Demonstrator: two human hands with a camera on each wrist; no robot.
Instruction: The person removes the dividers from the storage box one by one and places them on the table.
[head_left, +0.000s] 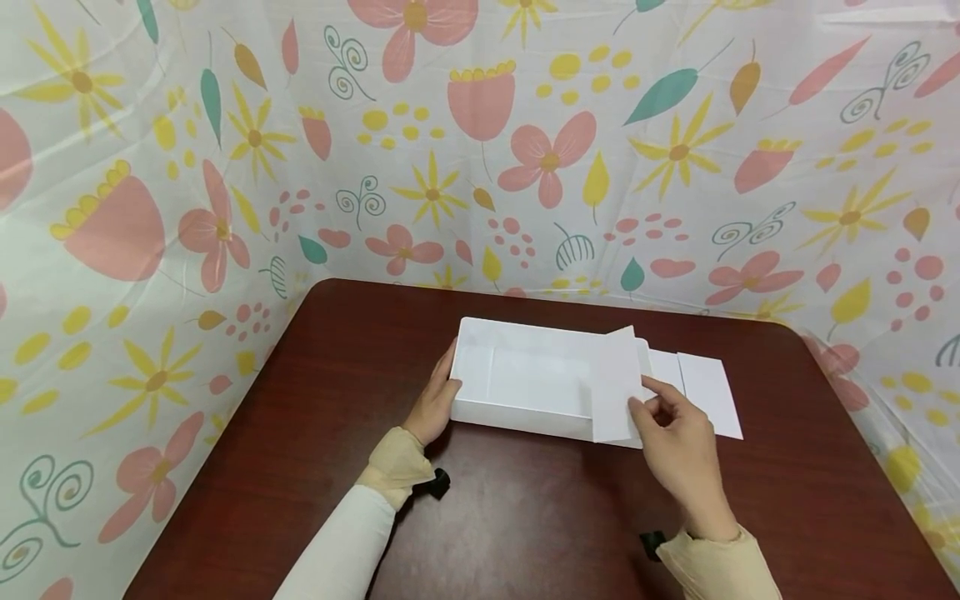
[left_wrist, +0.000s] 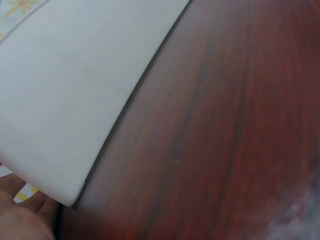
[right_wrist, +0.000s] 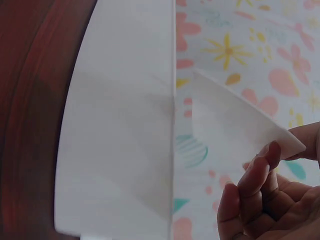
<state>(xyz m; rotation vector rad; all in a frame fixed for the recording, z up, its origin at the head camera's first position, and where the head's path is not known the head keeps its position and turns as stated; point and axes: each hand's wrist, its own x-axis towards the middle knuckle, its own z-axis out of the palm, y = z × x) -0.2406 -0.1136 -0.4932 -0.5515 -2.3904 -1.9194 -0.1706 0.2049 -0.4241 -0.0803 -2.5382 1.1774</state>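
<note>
A shallow white rectangular box (head_left: 540, 367) lies on the table with its open side up. At its left end my left hand (head_left: 433, 400) grips the wall, thumb by the front corner and fingers along the outside. Between thumb and fingers, my right hand (head_left: 678, 433) pinches a thin white card (head_left: 617, 387) by its right edge. The card overlaps the box's right end in the head view. From the right wrist, the pinched card (right_wrist: 230, 117) stands tilted above the rim, beside the box's long side wall (right_wrist: 115, 130).
Flat white pieces (head_left: 708, 392) lie on the table just right of the box, partly behind my right hand. The dark red-brown table (head_left: 510, 517) has rounded far corners. A flower-patterned curtain (head_left: 555, 158) hangs behind it and along its sides.
</note>
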